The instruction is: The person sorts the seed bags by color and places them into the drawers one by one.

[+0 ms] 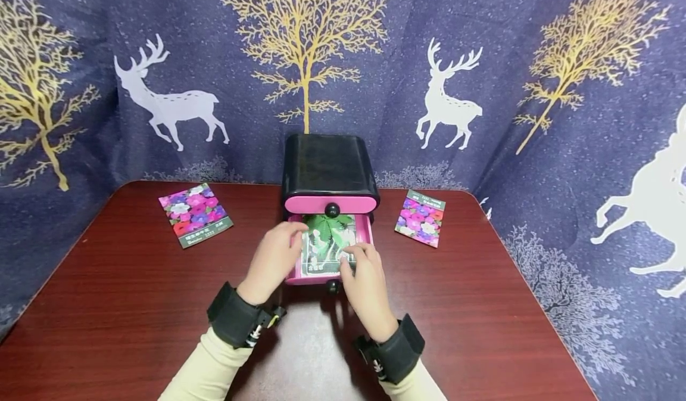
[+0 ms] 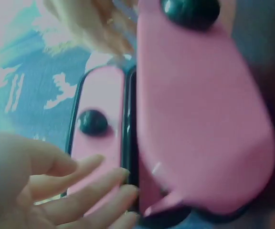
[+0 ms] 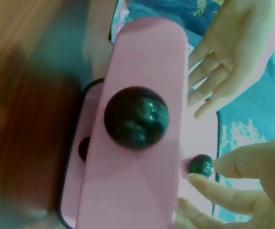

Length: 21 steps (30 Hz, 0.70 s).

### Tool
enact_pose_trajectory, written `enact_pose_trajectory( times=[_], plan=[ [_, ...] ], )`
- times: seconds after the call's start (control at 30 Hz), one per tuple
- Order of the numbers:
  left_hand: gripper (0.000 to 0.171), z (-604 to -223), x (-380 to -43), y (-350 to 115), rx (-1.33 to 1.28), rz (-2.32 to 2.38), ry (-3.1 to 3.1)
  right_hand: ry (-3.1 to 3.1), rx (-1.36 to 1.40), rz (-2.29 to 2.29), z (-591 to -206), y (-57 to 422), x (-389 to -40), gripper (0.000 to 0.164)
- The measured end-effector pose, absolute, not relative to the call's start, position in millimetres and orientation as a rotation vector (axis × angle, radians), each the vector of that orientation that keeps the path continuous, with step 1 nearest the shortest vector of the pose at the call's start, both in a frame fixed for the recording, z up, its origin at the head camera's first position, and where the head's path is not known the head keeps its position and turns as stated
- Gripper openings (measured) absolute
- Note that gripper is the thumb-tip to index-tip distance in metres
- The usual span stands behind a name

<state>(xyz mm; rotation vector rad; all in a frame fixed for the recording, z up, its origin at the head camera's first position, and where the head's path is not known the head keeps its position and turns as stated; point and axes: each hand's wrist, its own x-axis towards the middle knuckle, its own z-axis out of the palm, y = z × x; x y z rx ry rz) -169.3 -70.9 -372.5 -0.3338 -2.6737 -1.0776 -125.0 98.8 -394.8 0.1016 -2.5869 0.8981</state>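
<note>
A small black cabinet with pink drawer fronts stands at the back middle of the table. Its lower drawer is pulled out, and in it lies a seed packet printed with green leaves. My left hand hovers at the drawer's left side, fingers extended and loosely spread. At the packet's right edge is my right hand, its fingers loosely bent over the drawer. In the right wrist view the drawer's black knob sits in front.
One flower seed packet lies to the left of the cabinet, another flower packet to its right. The closed upper drawer overhangs the back of the pulled-out one. Behind the table hangs a blue curtain with deer and trees.
</note>
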Motion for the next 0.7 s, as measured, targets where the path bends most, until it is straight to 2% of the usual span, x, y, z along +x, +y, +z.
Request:
enact_pose_trajectory(
  times=[0.2, 0.47, 0.7],
  plan=[
    [0.022, -356.6, -183.1, -88.7, -0.214, -1.132, -2.533, -2.592, 0.152, 0.792, -397.8, 111.3, -98.9, 0.006],
    [0.045, -356.0, -211.4, -96.1, -0.360, -1.141, -2.539, -2.901, 0.110, 0.693, -407.0, 105.6, -97.1, 0.032],
    [0.054, -367.2, -217.6, -92.5, -0.421, -1.124, -2.613, -2.903, 0.078, 0.618, -416.0, 94.6, -100.2, 0.039]
  ],
)
